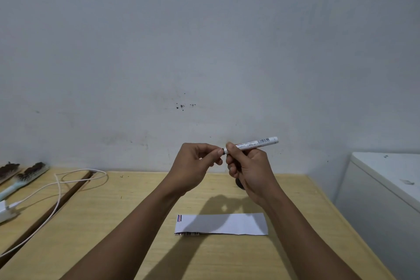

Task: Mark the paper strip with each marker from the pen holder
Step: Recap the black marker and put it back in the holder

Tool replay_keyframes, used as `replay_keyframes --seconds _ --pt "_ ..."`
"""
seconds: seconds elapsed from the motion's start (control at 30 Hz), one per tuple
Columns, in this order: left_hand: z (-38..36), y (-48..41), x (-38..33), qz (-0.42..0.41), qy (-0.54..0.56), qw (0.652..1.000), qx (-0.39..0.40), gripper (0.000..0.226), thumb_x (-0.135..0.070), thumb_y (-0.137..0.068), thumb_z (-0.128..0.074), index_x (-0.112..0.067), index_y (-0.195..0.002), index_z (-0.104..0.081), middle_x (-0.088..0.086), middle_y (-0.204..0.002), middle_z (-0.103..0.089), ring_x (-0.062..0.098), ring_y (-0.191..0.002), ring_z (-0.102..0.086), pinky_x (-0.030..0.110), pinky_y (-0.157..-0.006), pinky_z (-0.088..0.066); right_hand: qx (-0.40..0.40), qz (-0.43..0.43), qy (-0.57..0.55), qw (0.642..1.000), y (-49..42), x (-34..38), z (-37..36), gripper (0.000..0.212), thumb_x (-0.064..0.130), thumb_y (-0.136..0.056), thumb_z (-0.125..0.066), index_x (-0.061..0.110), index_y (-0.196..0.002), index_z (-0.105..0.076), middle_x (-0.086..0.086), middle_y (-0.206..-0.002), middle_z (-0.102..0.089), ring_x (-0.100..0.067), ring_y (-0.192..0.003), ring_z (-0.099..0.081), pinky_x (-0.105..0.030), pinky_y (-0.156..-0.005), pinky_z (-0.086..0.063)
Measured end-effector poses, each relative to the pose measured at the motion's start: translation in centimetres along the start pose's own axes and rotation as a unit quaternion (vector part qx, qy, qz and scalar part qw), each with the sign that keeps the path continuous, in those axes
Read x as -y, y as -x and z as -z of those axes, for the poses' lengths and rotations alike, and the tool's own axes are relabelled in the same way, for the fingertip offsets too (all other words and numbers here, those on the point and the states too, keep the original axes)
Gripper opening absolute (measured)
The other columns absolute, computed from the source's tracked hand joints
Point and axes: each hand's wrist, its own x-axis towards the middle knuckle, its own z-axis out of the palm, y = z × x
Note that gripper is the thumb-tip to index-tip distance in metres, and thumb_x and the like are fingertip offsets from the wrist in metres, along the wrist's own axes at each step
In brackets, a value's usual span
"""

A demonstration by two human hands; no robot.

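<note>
Hands are raised above the table (109,223), and both hold one white marker (254,143) in the air in front of the wall (204,41). The right hand (250,168) is closed around the middle of the marker, whose back end with a barcode points up and to the right. The left hand (195,166) pinches the other end with thumb and fingertips; that end is covered by the fingers, so I cannot tell if a cap sits there. A small dark thing (239,184) shows under the right hand, mostly hidden; what it is cannot be made out. The paper strip (227,224) lies flat on the table below the hands, partly in their shadow, with short blue, red and dark lines (179,218) near its left end. Its front left edge is folded and shows print. On the left, a white cable (59,191) and two brushes (25,175) lie well apart from the strip, cut off by the picture edge. Bare wood lies all around the strip. A white cabinet (386,179) stands beside the table's right edge.
</note>
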Motion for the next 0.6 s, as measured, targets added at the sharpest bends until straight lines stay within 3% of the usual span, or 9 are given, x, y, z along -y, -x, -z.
replay_keyframes --seconds 0.13,0.2,0.3,0.37,0.47,0.5,0.6 --pt "-0.1 -0.2 -0.1 -0.094 -0.100 0.990 -0.020 0.010 -0.018 -0.090 -0.071 -0.016 -0.090 -0.080 -0.004 -0.072 -0.075 0.003 -0.068 -0.069 0.018 -0.062 -0.050 -0.008 -0.051 -0.104 0.993 0.0 -0.2 -0.5 0.024 0.020 -0.095 -0.065 0.007 -0.075 -0.063 -0.002 -0.058 -0.052 -0.008 -0.042 -0.043 -0.018 -0.043 -0.035" --pt "-0.2 -0.6 0.0 -0.136 -0.152 0.978 -0.040 0.008 -0.017 -0.089 -0.072 -0.018 -0.090 -0.080 -0.010 -0.072 -0.073 0.004 -0.072 -0.070 0.010 -0.060 -0.046 -0.008 -0.090 -0.143 0.986 -0.3 0.0 -0.6 0.021 0.022 -0.094 -0.067 0.008 -0.078 -0.064 -0.001 -0.059 -0.053 -0.007 -0.043 -0.044 -0.017 -0.042 -0.036" --pt "-0.4 -1.7 -0.1 -0.139 -0.167 0.974 -0.063 0.007 -0.022 -0.087 -0.073 -0.023 -0.091 -0.079 -0.013 -0.076 -0.073 0.009 -0.074 -0.066 0.017 -0.064 -0.048 -0.037 -0.122 -0.125 0.984 -1.0 0.6 -0.7 0.033 0.038 -0.091 -0.069 0.006 -0.084 -0.069 -0.003 -0.060 -0.057 -0.010 -0.043 -0.044 -0.019 -0.041 -0.035" --pt "-0.2 -2.7 -0.4 -0.134 -0.172 0.972 -0.086 0.009 -0.024 -0.086 -0.074 -0.023 -0.094 -0.078 -0.017 -0.076 -0.071 0.008 -0.074 -0.063 0.012 -0.064 -0.045 -0.091 -0.073 -0.032 0.993 -1.6 0.8 -0.3 0.044 0.048 -0.092 -0.066 0.004 -0.086 -0.071 -0.006 -0.059 -0.057 -0.013 -0.044 -0.044 -0.024 -0.043 -0.036" --pt "0.1 -4.0 -0.8 -0.151 -0.214 0.960 -0.103 0.015 -0.029 -0.086 -0.074 -0.024 -0.100 -0.077 -0.021 -0.076 -0.067 0.006 -0.076 -0.062 0.011 -0.064 -0.041 -0.158 0.119 0.180 0.964 -2.8 0.6 1.2 0.013 0.027 -0.092 -0.070 0.014 -0.089 -0.069 0.000 -0.064 -0.059 -0.008 -0.047 -0.047 -0.022 -0.050 -0.042" --pt "0.0 -4.4 -1.0 -0.160 -0.229 0.955 -0.098 0.017 -0.029 -0.086 -0.074 -0.025 -0.102 -0.077 -0.022 -0.076 -0.066 0.005 -0.076 -0.061 0.015 -0.066 -0.043 -0.146 0.167 0.243 0.944 -3.2 0.7 1.7 0.006 0.019 -0.090 -0.071 0.020 -0.095 -0.068 0.003 -0.070 -0.060 -0.006 -0.050 -0.048 -0.018 -0.054 -0.044" --pt "-1.1 -5.5 -1.8 -0.182 -0.250 0.948 -0.076 0.020 -0.030 -0.086 -0.074 -0.023 -0.104 -0.076 -0.018 -0.080 -0.069 0.009 -0.077 -0.062 0.030 -0.074 -0.052 -0.094 0.218 0.386 0.891 -4.9 0.6 3.0 0.026 0.013 -0.087 -0.073 0.028 -0.108 -0.067 0.006 -0.094 -0.061 -0.008 -0.061 -0.057 -0.015 -0.063 -0.049"
